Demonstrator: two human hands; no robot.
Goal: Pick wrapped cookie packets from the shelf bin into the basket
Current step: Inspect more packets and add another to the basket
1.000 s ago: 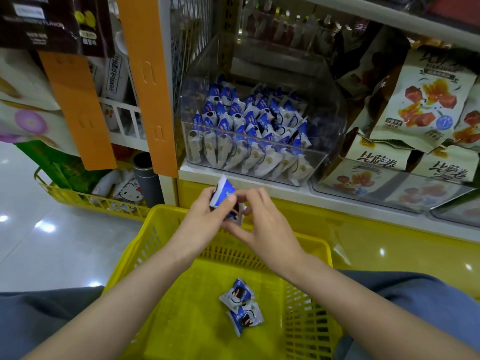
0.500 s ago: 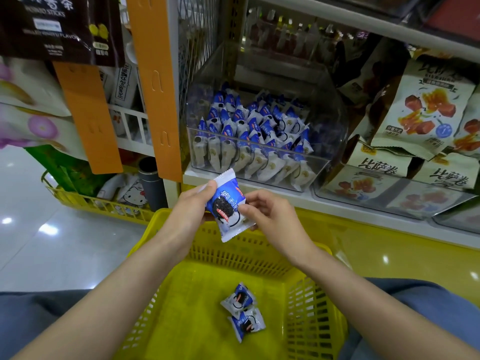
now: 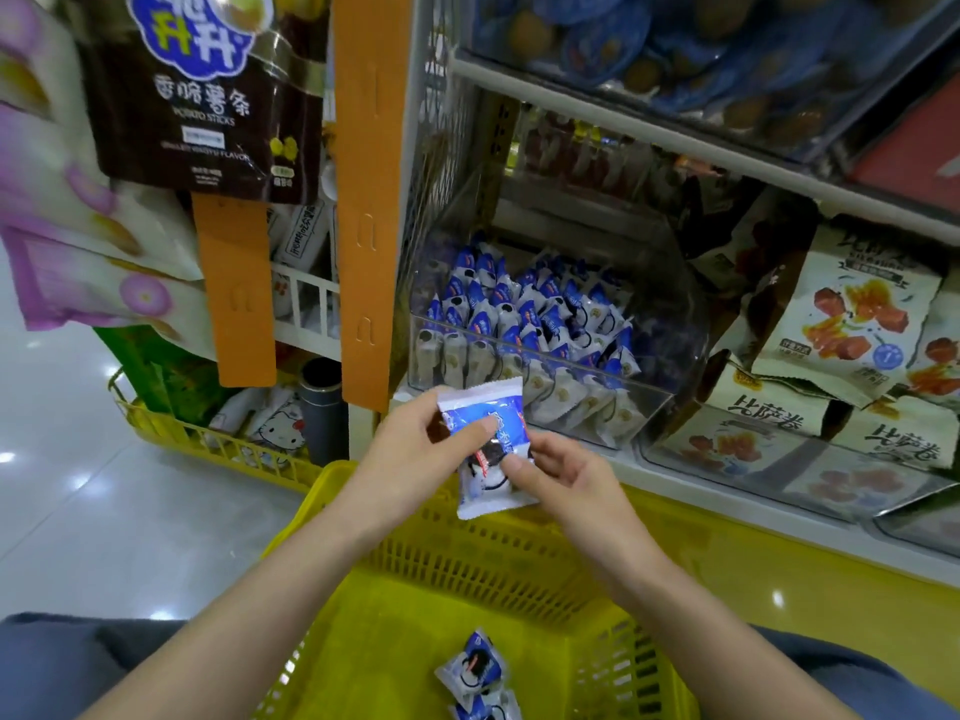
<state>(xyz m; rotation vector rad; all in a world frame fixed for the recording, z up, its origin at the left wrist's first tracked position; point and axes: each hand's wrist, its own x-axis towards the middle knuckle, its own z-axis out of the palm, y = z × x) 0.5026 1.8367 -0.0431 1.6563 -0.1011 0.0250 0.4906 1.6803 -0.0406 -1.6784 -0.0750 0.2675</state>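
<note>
While both of my hands are on one wrapped cookie packet [image 3: 491, 449], I judge the step in hand to be the carry from bin to basket: the packet is out of the clear shelf bin [image 3: 670, 324] and hangs above the far rim of the yellow basket [image 3: 395, 636], not yet let go. My left hand [image 3: 415, 449] pinches its upper left part, thumb laid across the blue band on the front, other fingers closed behind the wrapper. My right hand [image 3: 558, 478] pinches the lower right edge between thumb and forefinger; its remaining fingers curl loosely and touch nothing that I can see.

Next, I think, the move calls for bringing the packet down and toward me, past the rim, and opening both pinches so it falls onto the basket floor near the ones already there. One hand would do for that; the other could go to the bin, which stands just beyond my hands on the shelf.

Counting: one packet in my fingers. Two packets [image 3: 475, 678] lie in the basket, touching each other, the nearer one cut off by the frame edge. In the bin the packets stand packed in rows, too many and too overlapped to count exactly; dozens at a guess. One basket, one bin.
</note>
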